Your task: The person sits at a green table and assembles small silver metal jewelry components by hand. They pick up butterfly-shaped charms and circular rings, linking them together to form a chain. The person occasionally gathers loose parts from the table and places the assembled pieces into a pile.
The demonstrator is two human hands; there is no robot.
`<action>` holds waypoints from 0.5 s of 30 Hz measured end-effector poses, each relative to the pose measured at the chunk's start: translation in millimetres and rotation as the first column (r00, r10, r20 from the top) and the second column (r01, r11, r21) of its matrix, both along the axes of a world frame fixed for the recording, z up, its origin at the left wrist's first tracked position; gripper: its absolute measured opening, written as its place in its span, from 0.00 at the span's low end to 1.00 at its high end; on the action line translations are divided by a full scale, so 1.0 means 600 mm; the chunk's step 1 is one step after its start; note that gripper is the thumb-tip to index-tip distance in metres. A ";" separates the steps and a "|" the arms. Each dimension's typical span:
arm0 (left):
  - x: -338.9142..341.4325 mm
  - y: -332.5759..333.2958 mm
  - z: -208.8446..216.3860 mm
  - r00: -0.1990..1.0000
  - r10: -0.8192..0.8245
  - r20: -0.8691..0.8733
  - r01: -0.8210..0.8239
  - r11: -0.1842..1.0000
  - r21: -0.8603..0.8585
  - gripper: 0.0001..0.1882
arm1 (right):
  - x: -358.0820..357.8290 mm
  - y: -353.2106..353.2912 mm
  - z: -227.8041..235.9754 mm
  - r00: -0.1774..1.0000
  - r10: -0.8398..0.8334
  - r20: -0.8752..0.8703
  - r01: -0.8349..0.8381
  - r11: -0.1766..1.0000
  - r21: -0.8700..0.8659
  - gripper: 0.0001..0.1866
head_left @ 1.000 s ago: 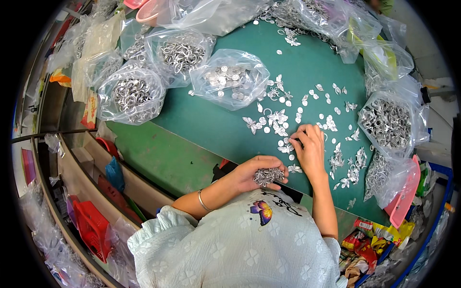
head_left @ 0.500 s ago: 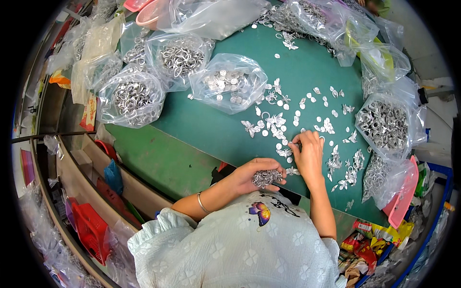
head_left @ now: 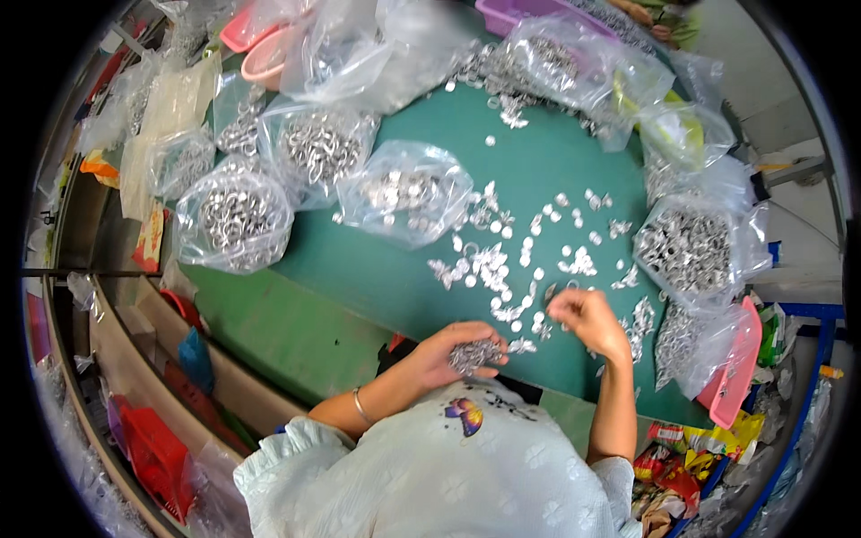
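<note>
My left hand (head_left: 441,357) is cupped around a heap of small silver metal rings (head_left: 473,356), close to the front of my shirt. To its right, above the green table, is my right hand (head_left: 587,321), its fingers drawn together and slightly blurred. A small grey piece shows by those fingertips, too smeared to name. Beyond both hands, silver butterfly-shaped charms (head_left: 489,266) and small round discs (head_left: 526,243) lie scattered over the green tabletop (head_left: 377,278). One more charm (head_left: 521,345) lies just right of my left hand.
Clear plastic bags of rings (head_left: 235,220) and of discs (head_left: 404,193) stand at the left. Another bag of rings (head_left: 686,251) and a pink tray (head_left: 731,377) line the right edge. A purple bin (head_left: 511,16) stands at the back, near another person's hand (head_left: 639,13).
The whole view has shifted a little. My right hand has drawn away from the charms toward the right, its fingers bunched. My left hand keeps its heap of rings.
</note>
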State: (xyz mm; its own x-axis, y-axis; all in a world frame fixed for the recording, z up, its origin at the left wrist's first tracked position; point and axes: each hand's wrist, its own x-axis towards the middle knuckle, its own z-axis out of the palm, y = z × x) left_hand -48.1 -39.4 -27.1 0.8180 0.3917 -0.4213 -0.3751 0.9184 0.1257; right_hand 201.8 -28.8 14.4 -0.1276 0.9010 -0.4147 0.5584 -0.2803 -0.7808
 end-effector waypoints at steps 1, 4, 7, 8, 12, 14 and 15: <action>-0.003 0.000 0.001 1.000 -0.005 -0.021 0.005 1.000 0.000 0.10 | 0.004 0.006 0.019 0.992 0.125 0.014 -0.123 0.987 -0.104 0.03; 0.000 0.008 0.007 1.000 -0.006 -0.024 0.006 1.000 0.021 0.10 | 0.023 0.065 0.047 0.997 -0.065 -0.031 0.066 0.997 0.043 0.03; 0.012 0.014 0.010 0.999 -0.028 -0.032 0.029 0.999 0.026 0.10 | 0.085 0.204 0.136 0.927 -0.212 -0.309 0.336 0.835 0.435 0.13; 0.012 0.013 0.012 0.999 -0.018 -0.028 0.019 1.000 0.025 0.10 | 0.093 0.250 0.163 0.862 -0.176 -0.475 0.396 0.818 0.417 0.20; 0.012 0.010 0.010 1.000 -0.007 -0.020 0.008 1.000 0.029 0.10 | 0.056 0.317 0.170 0.704 -0.205 -0.680 0.563 0.745 0.358 0.25; 0.006 0.009 0.008 1.000 0.021 -0.015 -0.020 1.000 0.019 0.10 | 0.029 0.293 0.128 0.860 -0.109 -0.499 0.330 0.864 0.380 0.20; 0.006 0.014 0.009 1.000 0.025 -0.014 -0.025 1.000 0.018 0.10 | 0.027 0.277 0.111 0.921 0.050 -0.387 0.109 0.919 0.378 0.18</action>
